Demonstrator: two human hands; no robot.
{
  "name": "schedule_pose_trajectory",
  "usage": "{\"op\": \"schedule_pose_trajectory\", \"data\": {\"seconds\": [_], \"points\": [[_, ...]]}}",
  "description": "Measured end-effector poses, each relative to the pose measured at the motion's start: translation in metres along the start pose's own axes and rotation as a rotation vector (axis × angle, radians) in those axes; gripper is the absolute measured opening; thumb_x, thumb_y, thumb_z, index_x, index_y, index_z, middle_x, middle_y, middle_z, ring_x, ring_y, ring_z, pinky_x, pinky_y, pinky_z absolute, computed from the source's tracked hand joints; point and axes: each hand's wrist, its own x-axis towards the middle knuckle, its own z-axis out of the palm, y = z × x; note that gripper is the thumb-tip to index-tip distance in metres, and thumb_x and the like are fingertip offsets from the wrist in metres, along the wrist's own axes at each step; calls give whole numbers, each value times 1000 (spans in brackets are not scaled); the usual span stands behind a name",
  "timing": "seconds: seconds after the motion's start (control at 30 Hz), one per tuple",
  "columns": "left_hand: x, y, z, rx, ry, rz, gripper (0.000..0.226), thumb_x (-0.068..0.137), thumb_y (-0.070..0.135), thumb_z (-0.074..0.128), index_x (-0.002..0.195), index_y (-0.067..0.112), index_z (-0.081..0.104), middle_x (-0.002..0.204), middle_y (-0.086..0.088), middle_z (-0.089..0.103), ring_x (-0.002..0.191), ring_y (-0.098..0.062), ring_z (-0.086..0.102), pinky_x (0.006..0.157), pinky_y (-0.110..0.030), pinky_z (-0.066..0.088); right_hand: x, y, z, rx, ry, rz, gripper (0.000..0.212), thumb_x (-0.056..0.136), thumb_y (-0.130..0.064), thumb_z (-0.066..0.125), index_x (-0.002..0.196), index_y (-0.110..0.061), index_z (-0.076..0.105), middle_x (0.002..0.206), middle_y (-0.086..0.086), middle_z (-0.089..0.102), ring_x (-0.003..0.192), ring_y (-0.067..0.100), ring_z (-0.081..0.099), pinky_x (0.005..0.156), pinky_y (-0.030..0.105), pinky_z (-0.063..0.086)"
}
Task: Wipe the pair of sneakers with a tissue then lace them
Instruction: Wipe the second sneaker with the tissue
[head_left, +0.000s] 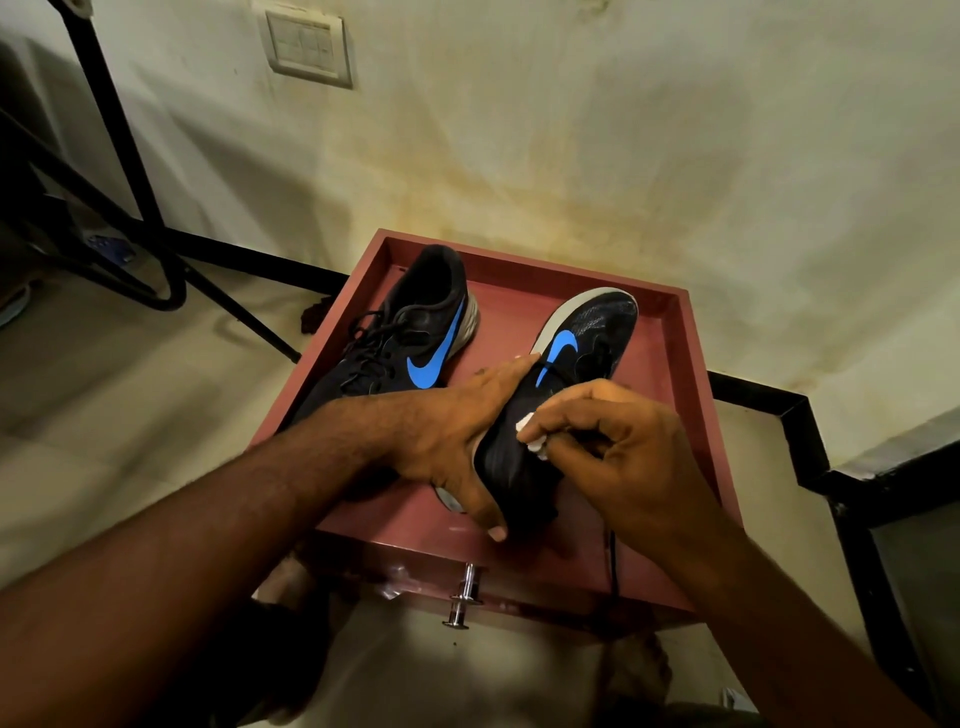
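Two hands are working on one sneaker (566, 395): the fingers (537, 434) of the right hand (613, 447) are curling round a small wad of white tissue (531, 435) and pressing it against the dark upper near the heel end, while the left hand (457, 441) is gripping the same sneaker from its left side, thumb low on the heel and fingers stretching along the sole edge. The sneaker's long axis is running away from the person, toe tilting up and to the right, so untouched upper is lying ahead of the tissue, toward the toe. A loose lace (613, 564) is hanging over the near edge of the red desk (691, 364). The second sneaker (395, 338) is lying just left, apart, on the same desk, its laces looking slack.
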Motion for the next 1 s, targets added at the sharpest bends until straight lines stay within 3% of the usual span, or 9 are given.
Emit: {"op": "schedule_pose_trajectory", "data": {"seconds": [0.2, 0.27, 0.43, 0.53, 0.6, 0.67, 0.8, 0.9, 1.0], "points": [[-1, 0, 0, -21, 8, 1, 161, 53, 52, 101, 159, 46, -20, 163, 16, 24, 149, -11, 30, 119, -41, 42, -3, -7, 1, -32, -99, 10, 16, 88, -23, 74, 103, -23, 81, 101, -12, 68, 98, 13, 69, 80, 28, 60], [-1, 0, 0, -20, 12, 5, 161, 52, 52, 101, 159, 46, -19, 163, 16, 24, 149, -12, 30, 119, -43, 42, -1, -8, -3, 25, -170, 1, 12, 87, -19, 80, 99, -21, 82, 101, -10, 73, 100, 15, 71, 83, 27, 60], [1, 2, 3, 0, 23, 18, 159, 54, 49, 101, 160, 44, -18, 162, 15, 23, 146, -10, 32, 115, -35, 45, 2, -7, -17, 212, -353, 141, 32, 82, -12, 85, 113, -20, 79, 107, -9, 79, 105, 9, 74, 92, 28, 60], [2, 2, 4, 12, 28, 24, 160, 54, 51, 101, 160, 43, -19, 164, 14, 19, 147, -15, 36, 114, -38, 47, 2, -3, -9, 157, -163, 127, 19, 79, -19, 88, 98, -19, 83, 96, -7, 79, 95, 12, 75, 84, 31, 62], [1, 1, 5, 10, 23, 28, 160, 55, 53, 100, 160, 43, -21, 167, 16, 13, 150, -16, 31, 118, -39, 43, 5, 3, 0, 54, 9, 124, 14, 78, -24, 89, 91, -22, 84, 91, -9, 73, 88, 10, 73, 76, 24, 60], [0, 0, 4, 22, 26, 37, 159, 56, 55, 99, 159, 43, -23, 169, 18, 8, 153, -13, 26, 121, -36, 38, 10, 8, 2, -35, 74, 117, 10, 80, -24, 88, 89, -22, 84, 89, -12, 70, 82, 6, 71, 70, 18, 56], [-2, -2, 4, 20, 17, 54, 158, 57, 50, 100, 159, 47, -21, 168, 24, 6, 153, -8, 21, 120, -31, 35, 8, 10, -7, -6, -125, 92, 9, 81, -22, 86, 90, -21, 84, 88, -9, 73, 83, 11, 72, 74, 32, 62], [0, 0, 5, 63, 6, 78, 162, 53, 49, 102, 159, 46, -21, 169, 23, 6, 154, -10, 23, 121, -35, 37, -2, 5, -8, 63, -288, 69, 9, 82, -22, 85, 91, -22, 83, 91, -8, 73, 90, 17, 72, 79, 32, 61], [5, -1, 6, 49, 13, 76, 162, 51, 51, 102, 160, 47, -18, 167, 18, 16, 150, -12, 33, 118, -39, 43, -3, 9, -2, 4, -196, 15, 8, 84, -24, 84, 92, -24, 83, 93, -10, 70, 92, 17, 70, 79, 32, 59]]}}
